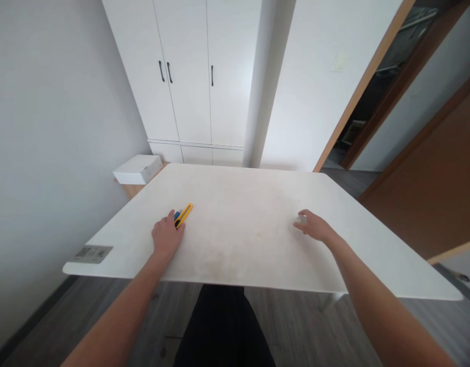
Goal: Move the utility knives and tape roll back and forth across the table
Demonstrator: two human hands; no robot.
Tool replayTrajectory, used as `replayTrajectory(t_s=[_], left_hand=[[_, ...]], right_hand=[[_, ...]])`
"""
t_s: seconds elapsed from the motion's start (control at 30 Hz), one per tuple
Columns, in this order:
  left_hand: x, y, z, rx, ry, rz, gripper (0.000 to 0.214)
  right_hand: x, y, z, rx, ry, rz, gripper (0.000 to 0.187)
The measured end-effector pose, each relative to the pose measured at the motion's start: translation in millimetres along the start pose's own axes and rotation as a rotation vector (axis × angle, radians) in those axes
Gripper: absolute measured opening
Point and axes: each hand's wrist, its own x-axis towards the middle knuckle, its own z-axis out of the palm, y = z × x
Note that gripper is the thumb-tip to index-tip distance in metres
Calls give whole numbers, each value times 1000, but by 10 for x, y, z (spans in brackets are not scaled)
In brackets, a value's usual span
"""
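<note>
My left hand (166, 235) rests on the white table (238, 224) near its left side, fingers curled over the near end of a yellow and black utility knife (185, 214) with a blue thing beside it. The knife lies flat, its far end pointing away to the right. My right hand (314, 225) is on the table's right half, fingers closed round a small clear or whitish object (301, 218) that I cannot make out.
A grey label (92, 253) sits at the table's near left corner. A white box (138, 169) lies on a low wooden stand behind the table's left edge. White cupboards (189, 76) stand at the back; an open brown door (429, 193) is on the right.
</note>
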Motion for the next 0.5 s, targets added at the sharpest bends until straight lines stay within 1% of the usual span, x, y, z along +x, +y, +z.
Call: replayTrajectory(t_s=[0.13,0.23,0.37,0.5], left_hand=[[79,-25,-13,25,-37,-29,60],[141,-88,-13,37,-30,-87,53],[211,-198,-14,42,4,-142,52],[265,-308,-32,42,17,-201,54]], right_hand=[[-366,-784,246,74,-32,-227,42],[-517,-1270,417,134,-86,-354,43],[-493,-1909,577,148,-142,-483,43],[-356,-2697,738,104,-199,-597,44]])
